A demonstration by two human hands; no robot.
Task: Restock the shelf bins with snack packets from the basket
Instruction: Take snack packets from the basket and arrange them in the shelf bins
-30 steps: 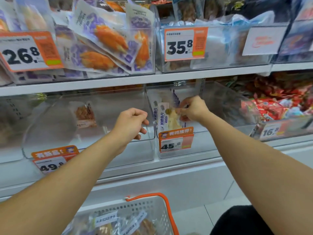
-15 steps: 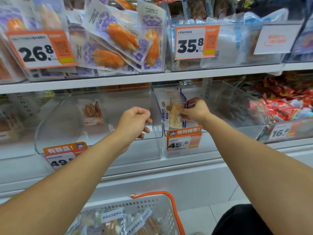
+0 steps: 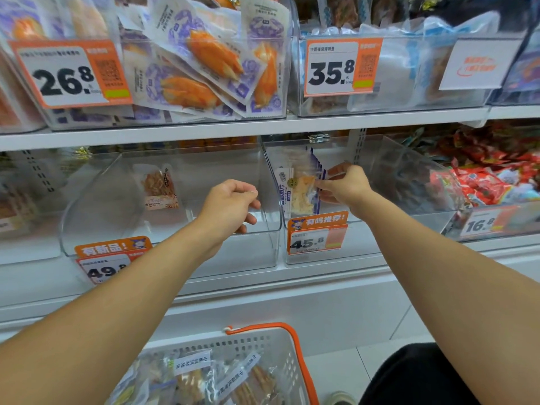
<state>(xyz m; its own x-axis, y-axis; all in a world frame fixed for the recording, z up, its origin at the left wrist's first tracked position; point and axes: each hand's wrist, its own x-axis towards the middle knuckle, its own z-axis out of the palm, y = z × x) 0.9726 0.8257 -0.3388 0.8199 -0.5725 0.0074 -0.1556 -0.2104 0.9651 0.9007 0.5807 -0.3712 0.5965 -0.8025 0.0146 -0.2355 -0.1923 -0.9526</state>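
My right hand (image 3: 343, 187) reaches into the clear bin (image 3: 365, 247) marked 45.8 and pinches the edge of a white-and-blue snack packet (image 3: 301, 192) standing upright against the bin's left wall. My left hand (image 3: 229, 204) hovers in front of the neighbouring clear bin (image 3: 175, 249) marked 49.8, fingers curled, holding nothing. That bin holds one brown snack packet (image 3: 159, 188) at its back. A white basket (image 3: 263, 343) with an orange handle stands below, with several snack packets (image 3: 204, 378) inside.
The upper shelf carries full bins of crab-stick packets (image 3: 204, 65) priced 26.8 and pale packets (image 3: 391, 74) priced 35.8. A bin of red packets (image 3: 482, 182) marked 16.8 sits at the right. The white shelf edge (image 3: 263, 127) runs above my hands.
My right hand has shifted a little to the right along the packet in the 45.8 bin. My left hand stays curled in front of the 49.8 bin.
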